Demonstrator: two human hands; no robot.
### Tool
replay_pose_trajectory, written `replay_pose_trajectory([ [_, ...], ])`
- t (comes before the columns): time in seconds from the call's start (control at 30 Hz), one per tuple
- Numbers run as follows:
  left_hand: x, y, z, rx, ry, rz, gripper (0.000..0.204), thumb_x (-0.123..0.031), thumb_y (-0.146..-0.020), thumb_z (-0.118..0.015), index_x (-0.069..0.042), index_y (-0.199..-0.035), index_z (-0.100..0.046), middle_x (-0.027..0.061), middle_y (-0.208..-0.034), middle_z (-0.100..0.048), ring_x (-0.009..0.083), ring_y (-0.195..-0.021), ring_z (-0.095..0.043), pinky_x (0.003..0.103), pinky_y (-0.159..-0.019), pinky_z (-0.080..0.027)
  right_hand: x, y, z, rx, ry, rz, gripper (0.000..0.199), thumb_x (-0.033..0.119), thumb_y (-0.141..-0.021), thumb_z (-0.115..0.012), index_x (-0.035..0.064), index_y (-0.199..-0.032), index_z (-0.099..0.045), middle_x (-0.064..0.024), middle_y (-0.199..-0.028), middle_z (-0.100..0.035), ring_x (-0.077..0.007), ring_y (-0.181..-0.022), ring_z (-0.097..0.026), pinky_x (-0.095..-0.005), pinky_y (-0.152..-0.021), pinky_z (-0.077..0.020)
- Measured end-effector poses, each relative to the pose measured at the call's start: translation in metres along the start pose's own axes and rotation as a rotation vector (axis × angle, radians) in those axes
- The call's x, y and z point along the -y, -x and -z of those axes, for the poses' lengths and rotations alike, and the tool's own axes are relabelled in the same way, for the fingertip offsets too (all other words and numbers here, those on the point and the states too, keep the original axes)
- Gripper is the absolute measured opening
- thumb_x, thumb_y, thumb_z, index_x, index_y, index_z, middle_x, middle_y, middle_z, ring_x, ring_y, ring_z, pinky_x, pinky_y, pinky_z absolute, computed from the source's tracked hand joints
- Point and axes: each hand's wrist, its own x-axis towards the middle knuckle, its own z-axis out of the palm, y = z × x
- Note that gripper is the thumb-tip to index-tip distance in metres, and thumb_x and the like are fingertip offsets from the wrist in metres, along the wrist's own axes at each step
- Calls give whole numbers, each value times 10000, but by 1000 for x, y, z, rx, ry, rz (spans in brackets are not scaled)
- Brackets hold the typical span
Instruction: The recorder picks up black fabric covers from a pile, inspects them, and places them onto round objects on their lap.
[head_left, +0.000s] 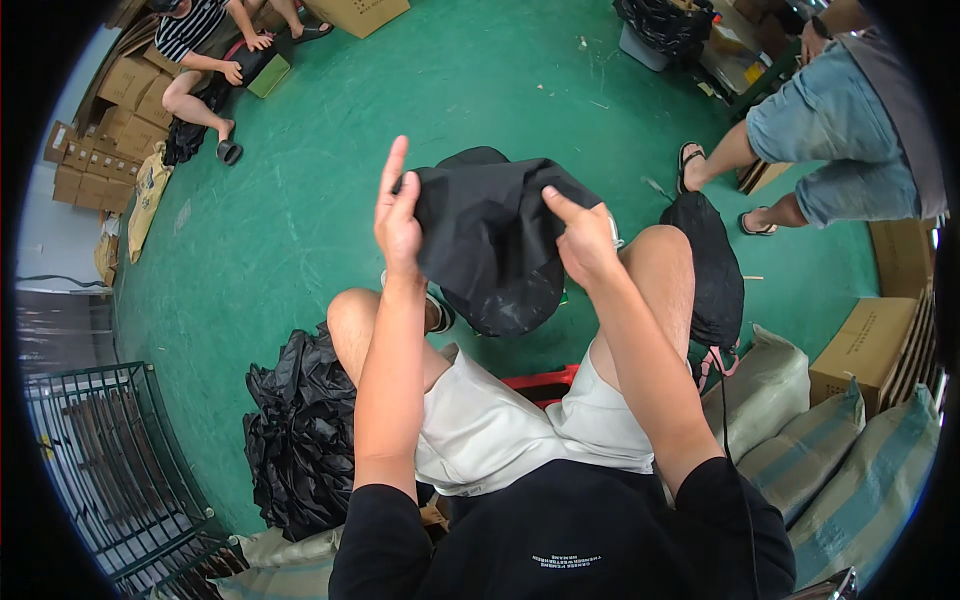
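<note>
Between my two hands a piece of thin black cloth (480, 215) is stretched above my knees, creased in the middle. My left hand (400, 225) pinches its left edge, with the index finger pointing up and away from it. At the right edge, my right hand (588, 240) grips the cloth with the thumb on top and the fingers mostly hidden underneath. Just below hangs or lies a rounded black item (510, 302) with pale smudges; the cloth covers part of it, and I cannot tell whether the two are joined.
Black plastic bags (300, 430) lie beside my left leg. A stuffed black bag (705, 270) stands by my right knee, near woven sacks (800, 440) and a carton (865, 340). One person (215, 60) sits far left; another (840, 130) stands at right. A metal rack (110, 450) is at left.
</note>
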Motion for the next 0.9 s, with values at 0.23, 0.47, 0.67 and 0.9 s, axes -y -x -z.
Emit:
replay_pose_trajectory([
  [0.23,-1,1,9,-148,142,-14,439,-52,-995,-436,-67,-1434,-437,64,-863,-657,175,-804,-668,317,-767,-556,28,-2,10,19,-157,-161,234,209,-925,-652,10,-1046,-647,-130,-981,-694,-237,-860,-689,-392,-764,-582],
  [0.47,10,7,-1,-169,187,44,423,-118,-997,-477,-77,-1418,-469,18,-887,-640,145,-872,-648,297,-811,-536,16,-1,8,41,-217,-46,268,-4,-817,-677,-3,-1083,-647,-97,-1040,-685,-224,-930,-667,-379,-846,-543],
  [0.67,5,5,5,-122,128,61,451,-215,-1002,-485,-30,-1411,-448,95,-1046,-672,221,-966,-650,364,-902,-508,24,-1,8,-6,-117,-79,160,33,-907,-602,-46,-1038,-649,-121,-977,-697,-205,-851,-691,-343,-758,-585],
  [0.9,0,6,-5,-174,248,180,423,-290,-982,-558,21,-1267,-575,98,-1026,-677,206,-966,-643,338,-891,-514,28,-2,2,-67,-100,-42,165,115,-942,-601,-36,-997,-640,-120,-938,-697,-201,-806,-690,-352,-702,-592],
])
